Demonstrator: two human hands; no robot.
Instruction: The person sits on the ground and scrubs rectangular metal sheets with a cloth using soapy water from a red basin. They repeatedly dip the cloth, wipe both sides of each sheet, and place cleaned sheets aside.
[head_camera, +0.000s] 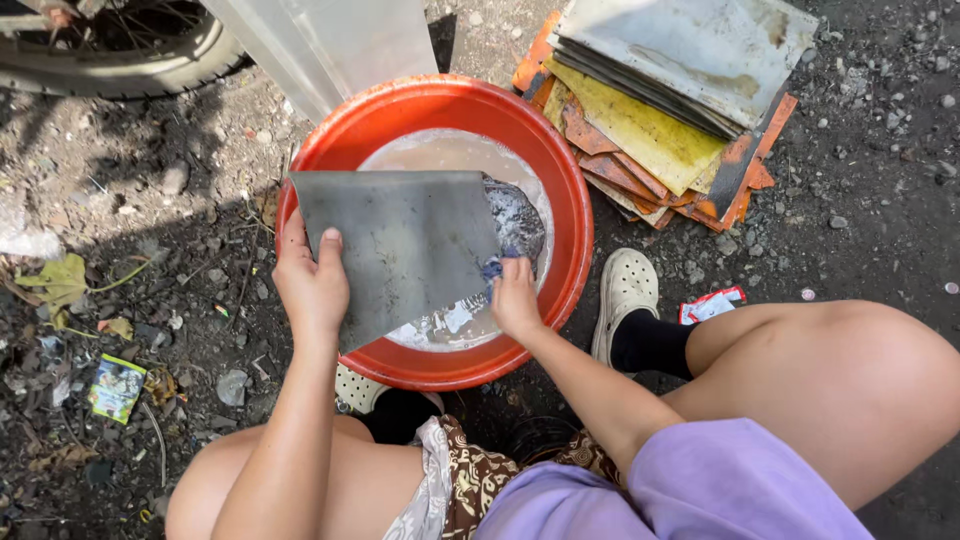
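Over the red basin (560, 190) of soapy water we tilt the grey sheet (400, 245). Our left hand (312, 285) clamps its left edge, thumb on top. Our right hand (514, 298) is closed around a blue scrubber (492, 268) at the sheet's right edge. Best to hold the sheet steady and scrub firmly, letting drips fall in the basin.

The person wears loose lilac shorts (700, 485) and, bunched at the waist, a brown cloth (480, 475) patterned in cream with a pale edge. Both arms are bare, with no sleeves, watch or rings showing. On the feet are cream perforated clogs (627, 290) over black socks (650, 345). The knees are bare too.
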